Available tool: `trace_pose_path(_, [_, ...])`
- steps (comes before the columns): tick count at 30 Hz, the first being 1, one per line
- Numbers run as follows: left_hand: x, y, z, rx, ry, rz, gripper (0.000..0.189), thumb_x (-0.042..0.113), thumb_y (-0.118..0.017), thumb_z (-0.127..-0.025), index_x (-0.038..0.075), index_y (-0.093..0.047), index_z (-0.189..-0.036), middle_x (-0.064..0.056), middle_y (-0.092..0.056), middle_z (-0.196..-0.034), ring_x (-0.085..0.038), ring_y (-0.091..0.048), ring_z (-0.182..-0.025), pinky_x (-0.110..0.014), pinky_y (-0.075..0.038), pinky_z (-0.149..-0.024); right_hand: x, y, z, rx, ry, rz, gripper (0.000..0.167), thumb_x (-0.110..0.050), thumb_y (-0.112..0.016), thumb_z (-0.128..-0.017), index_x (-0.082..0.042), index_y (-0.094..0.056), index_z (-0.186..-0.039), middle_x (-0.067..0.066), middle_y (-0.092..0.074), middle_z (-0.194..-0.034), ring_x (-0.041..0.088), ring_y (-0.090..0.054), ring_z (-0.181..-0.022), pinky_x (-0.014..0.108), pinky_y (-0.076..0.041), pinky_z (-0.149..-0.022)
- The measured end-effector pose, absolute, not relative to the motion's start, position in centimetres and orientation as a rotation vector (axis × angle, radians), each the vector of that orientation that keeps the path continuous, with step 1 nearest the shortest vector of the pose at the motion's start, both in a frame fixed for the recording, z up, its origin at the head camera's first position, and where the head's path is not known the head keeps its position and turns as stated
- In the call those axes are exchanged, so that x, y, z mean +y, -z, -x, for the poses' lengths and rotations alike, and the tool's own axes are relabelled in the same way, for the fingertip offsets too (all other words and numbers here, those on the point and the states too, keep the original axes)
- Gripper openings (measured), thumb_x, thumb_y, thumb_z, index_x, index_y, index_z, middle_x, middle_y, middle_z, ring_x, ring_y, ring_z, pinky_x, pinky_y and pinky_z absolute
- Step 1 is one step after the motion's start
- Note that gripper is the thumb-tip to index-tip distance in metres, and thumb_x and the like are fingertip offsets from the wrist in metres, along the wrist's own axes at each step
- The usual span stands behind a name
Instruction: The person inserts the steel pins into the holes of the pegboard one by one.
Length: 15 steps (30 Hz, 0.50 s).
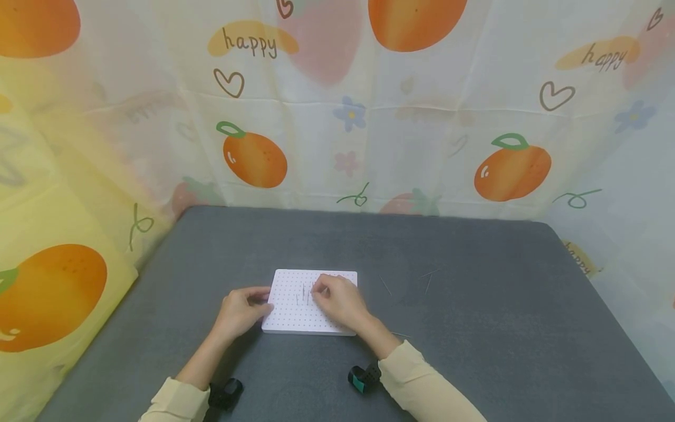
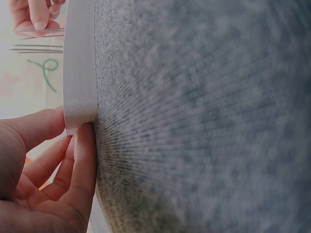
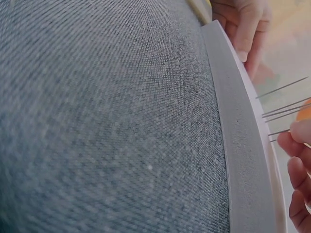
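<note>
A white pegboard (image 1: pixel 290 321) with rows of small holes lies flat on the table. My left hand (image 1: pixel 239 315) holds its left edge, thumb on the top face and fingers against the side, as the left wrist view shows. Several thin metal pins (image 3: pixel 283 88) stand upright in the board. Over the board's right half, my right hand (image 1: pixel 341 302) pinches another thin metal pin (image 2: pixel 41 29) between thumb and index finger. In the left wrist view that pin's lower end reaches the board's top face; whether it sits in a hole cannot be made out.
On the dark grey table (image 1: pixel 474 340), loose pins (image 1: pixel 386 286) lie right of the board, with crossed ones (image 1: pixel 428 283) farther right. Another pin (image 1: pixel 401 334) lies by the right wrist. Black straps (image 1: pixel 364 378) sit at both wrists. A fruit-patterned cloth (image 1: pixel 316 135) hangs behind.
</note>
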<state>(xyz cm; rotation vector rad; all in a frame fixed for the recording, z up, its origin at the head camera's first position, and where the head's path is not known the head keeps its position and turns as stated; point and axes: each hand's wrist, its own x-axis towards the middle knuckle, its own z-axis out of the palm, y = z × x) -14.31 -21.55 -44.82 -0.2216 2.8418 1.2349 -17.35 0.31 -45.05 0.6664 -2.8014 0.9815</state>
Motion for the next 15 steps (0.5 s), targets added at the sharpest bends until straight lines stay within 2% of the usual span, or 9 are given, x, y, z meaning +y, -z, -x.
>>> trace_pose_path(15, [-21.53, 44.85, 14.41, 2.840, -1.225, 0.231, 0.039, 0.009, -0.070, -0.077, 0.002, -0.063, -0.115, -0.014, -0.066, -0.103, -0.016, -0.060, -0.073, -0.026, -0.046, -0.057, 0.47, 45.02, 17.30, -2.791, -0.954, -0.694, 0.004, -0.017, -0.062, -0.082, -0.017, -0.066, -0.085, -0.008, -0.060, -0.071, 0.006, -0.050, -0.064, 0.021, -0.040, -0.060])
